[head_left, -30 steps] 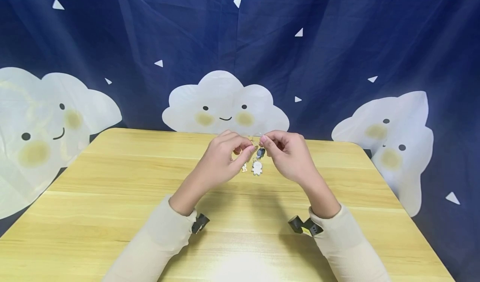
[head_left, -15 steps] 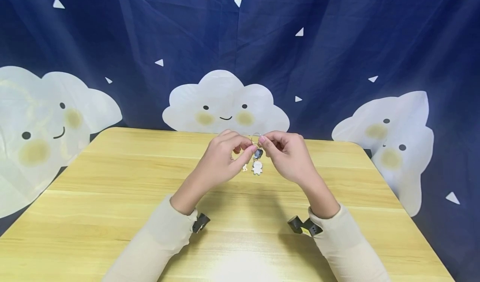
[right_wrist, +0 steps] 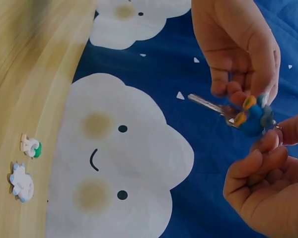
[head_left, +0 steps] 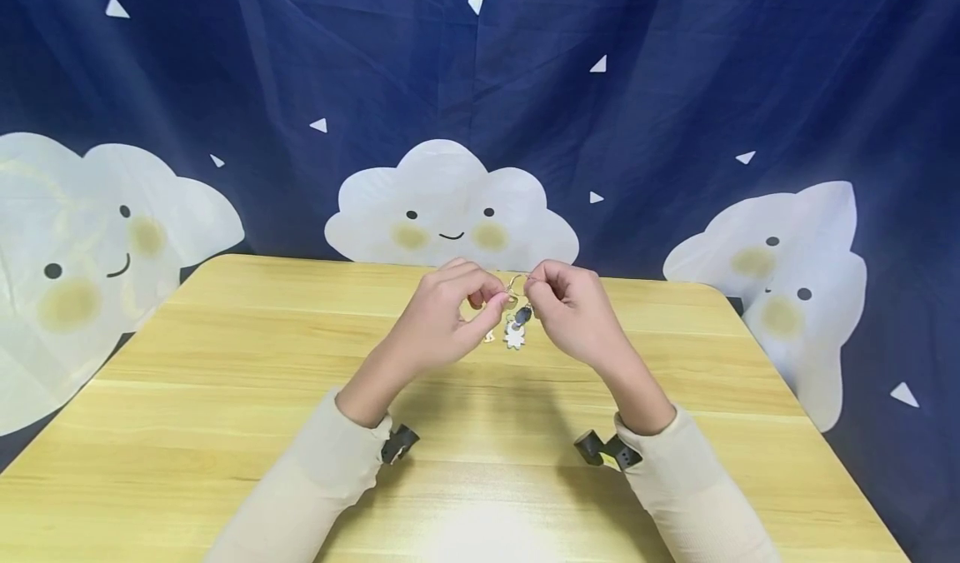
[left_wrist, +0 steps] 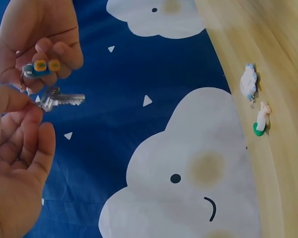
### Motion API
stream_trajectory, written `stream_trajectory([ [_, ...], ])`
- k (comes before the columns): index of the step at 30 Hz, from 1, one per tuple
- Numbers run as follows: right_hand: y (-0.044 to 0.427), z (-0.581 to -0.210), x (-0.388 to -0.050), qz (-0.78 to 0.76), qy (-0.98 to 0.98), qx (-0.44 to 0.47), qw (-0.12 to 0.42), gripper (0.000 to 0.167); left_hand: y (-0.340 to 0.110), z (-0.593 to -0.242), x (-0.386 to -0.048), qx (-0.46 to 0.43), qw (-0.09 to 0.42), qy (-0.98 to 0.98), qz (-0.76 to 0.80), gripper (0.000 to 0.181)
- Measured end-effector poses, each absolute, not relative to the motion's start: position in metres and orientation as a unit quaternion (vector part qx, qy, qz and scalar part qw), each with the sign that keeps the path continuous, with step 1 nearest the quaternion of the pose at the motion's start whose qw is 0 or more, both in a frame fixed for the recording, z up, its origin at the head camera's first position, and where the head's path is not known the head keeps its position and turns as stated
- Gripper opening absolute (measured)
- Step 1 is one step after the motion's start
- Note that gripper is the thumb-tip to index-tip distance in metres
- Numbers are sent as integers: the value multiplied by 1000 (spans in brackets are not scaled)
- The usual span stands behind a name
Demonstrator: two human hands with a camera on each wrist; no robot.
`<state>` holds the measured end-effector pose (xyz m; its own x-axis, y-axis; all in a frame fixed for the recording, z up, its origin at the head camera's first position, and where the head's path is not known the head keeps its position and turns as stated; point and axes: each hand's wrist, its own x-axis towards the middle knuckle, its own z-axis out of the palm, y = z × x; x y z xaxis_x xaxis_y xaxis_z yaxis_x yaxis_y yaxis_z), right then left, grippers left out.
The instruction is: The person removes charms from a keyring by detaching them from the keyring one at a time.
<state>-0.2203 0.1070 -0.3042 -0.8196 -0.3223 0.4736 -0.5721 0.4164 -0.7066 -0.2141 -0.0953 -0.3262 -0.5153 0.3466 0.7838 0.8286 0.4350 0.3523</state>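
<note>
Above the far part of the table, my left hand (head_left: 450, 317) pinches a metal key (left_wrist: 67, 99) near its head, with finger and thumb. Facing it, my right hand (head_left: 581, 317) pinches a thin key ring (head_left: 517, 278) that spans the small gap between the hands. From the ring near my right fingers hangs a small blue figure charm (right_wrist: 252, 121) with orange parts. A white figure charm (head_left: 514, 338) with light blue edges lies on the table beneath the hands. Beside it is a small pale charm with a green part (left_wrist: 261, 120). Fingers hide much of the ring.
A light wooden table (head_left: 247, 396) stretches under both arms. Behind its far edge hangs a dark blue curtain (head_left: 390, 63) printed with white clouds and triangles. Small black cameras (head_left: 400, 444) sit at both sleeve cuffs.
My right hand has shifted slightly to the right, and the ring shows differently between the hands. The blue charm has swung lower and to the right. My left hand has hardly moved.
</note>
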Motion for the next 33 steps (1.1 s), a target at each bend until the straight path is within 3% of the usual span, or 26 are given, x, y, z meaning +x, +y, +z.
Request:
stream_trajectory([
  [11, 109, -304, -221, 470, -812, 316, 142, 24, -106, -319, -217, -420, 344, -742, -394, 7],
  [24, 110, -307, -225, 457, -801, 348, 170, 23, -109, -315, -215, -426, 336, -724, -426, 8],
  [33, 106, -313, -232, 418, -767, 398, 280, 19, -108, -313, -213, -408, 323, -712, -472, 7],
])
